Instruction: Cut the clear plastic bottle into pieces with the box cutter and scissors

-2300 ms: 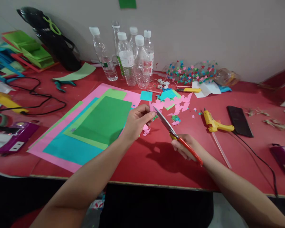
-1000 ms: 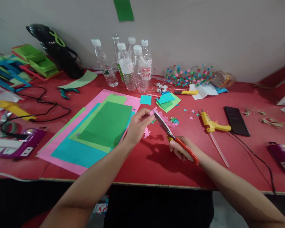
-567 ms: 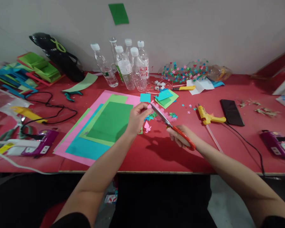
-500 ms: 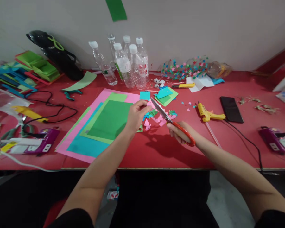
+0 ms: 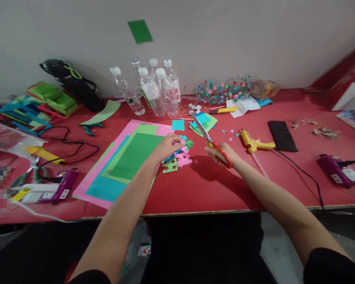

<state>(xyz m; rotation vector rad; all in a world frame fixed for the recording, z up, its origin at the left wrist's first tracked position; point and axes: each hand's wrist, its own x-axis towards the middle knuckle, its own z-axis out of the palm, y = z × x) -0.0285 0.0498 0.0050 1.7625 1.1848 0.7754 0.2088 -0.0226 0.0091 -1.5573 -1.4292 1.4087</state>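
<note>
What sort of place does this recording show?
Probably a craft workspace: the red tabletop holds layered rectangular sheets of coloured paper and a yellow plastic glue gun, while the right hand holds red-handled metal scissors.

Clothes are pretty much all black. The left sleeve (image 5: 90,277) is short and plain, and the right sleeve (image 5: 324,262) matches, both with a slightly curved hem. Past that it's just bare forearms (image 5: 130,205), plus a bare left hand (image 5: 167,148) and right hand (image 5: 225,153). Lap's covered in black cloth (image 5: 207,248) too, too dark to make out seams tbh.
</note>
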